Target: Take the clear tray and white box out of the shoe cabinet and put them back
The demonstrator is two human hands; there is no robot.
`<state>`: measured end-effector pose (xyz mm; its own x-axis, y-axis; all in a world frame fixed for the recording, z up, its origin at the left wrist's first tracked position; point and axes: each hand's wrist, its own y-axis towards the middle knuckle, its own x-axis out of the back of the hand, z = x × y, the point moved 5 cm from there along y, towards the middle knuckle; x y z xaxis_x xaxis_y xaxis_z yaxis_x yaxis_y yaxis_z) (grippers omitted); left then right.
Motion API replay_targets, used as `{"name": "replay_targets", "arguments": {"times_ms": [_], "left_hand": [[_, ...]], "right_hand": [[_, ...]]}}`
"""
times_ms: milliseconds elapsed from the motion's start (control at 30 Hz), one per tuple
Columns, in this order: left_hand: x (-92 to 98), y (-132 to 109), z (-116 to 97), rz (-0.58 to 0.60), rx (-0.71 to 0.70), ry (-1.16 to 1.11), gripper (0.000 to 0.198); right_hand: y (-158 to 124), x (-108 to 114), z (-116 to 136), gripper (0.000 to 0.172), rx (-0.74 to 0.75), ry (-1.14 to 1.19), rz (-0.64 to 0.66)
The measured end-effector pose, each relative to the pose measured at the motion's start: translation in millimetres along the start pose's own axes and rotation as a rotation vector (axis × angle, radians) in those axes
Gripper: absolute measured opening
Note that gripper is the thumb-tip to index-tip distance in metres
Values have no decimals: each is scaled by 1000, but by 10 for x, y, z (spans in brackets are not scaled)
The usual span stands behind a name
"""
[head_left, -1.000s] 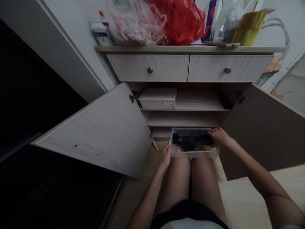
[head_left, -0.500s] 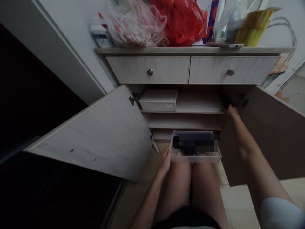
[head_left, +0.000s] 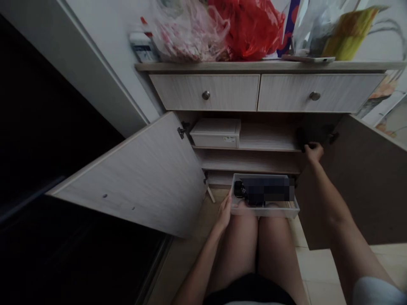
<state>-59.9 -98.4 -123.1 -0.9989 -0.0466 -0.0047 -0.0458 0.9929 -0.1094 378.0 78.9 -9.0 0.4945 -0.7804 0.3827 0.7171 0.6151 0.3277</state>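
Note:
A shallow translucent plastic bin (head_left: 265, 212) rests across my knees. My left hand (head_left: 225, 210) grips its left end. Inside the bin lie dark items (head_left: 239, 189), partly blurred out by a pixelated patch. My right hand (head_left: 314, 151) reaches to the right end of the cabinet's upper shelf (head_left: 270, 134), its fingers curled at a dark object (head_left: 301, 137). Deep shade hides that object's shape. On the same shelf's left side stands a white drawer box (head_left: 216, 133) with a small label.
The open left door (head_left: 136, 178) and open right door (head_left: 359, 186) flank my arms. Two drawers with round knobs (head_left: 206, 95) sit above the shelves. On the cabinet top are a red plastic bag (head_left: 251, 31), a clear bag (head_left: 190, 36), a white bottle (head_left: 143, 47) and a phone-like slab (head_left: 308, 58).
My right hand has turned and bent at the wrist beside the shelf's right end, and the dark object sits lower in the shade. My left hand keeps the bin in place. The view shifted slightly.

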Motion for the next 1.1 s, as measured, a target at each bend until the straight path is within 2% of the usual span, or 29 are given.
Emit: {"name": "replay_targets", "arguments": {"times_ms": [67, 100, 167, 267, 333, 433, 533, 633, 900, 1100], "left_hand": [[-3, 1, -4, 10, -2, -3, 80], [-6, 5, -1, 14, -4, 2, 79], [-8, 16, 15, 12, -8, 19, 78], [-21, 33, 52, 13, -10, 25, 74], [-32, 39, 75, 21, -4, 28, 74], [-24, 45, 68, -3, -45, 59, 73], [-13, 52, 39, -28, -133, 84, 71], [-26, 63, 48, -4, -169, 71, 74], [-18, 68, 77, -2, -166, 42, 78], [-11, 82, 87, 12, -153, 30, 79]], "right_hand": [[-161, 99, -33, 17, -186, 244, -41], [-271, 139, -54, 16, -263, 360, -18], [-518, 220, -79, 22, -333, 524, 122], [-890, 436, -141, 36, -333, 560, 373], [-1092, 615, -171, 44, -271, 502, 516], [-1337, 809, -129, 45, -88, 405, 721], [-1583, 835, -23, 41, 110, 332, 934], [-1794, 750, 58, 42, 244, 279, 1078], [-1977, 617, 129, 34, 505, 152, 1204], [-1974, 587, 49, 23, 594, 41, 1177]]}}
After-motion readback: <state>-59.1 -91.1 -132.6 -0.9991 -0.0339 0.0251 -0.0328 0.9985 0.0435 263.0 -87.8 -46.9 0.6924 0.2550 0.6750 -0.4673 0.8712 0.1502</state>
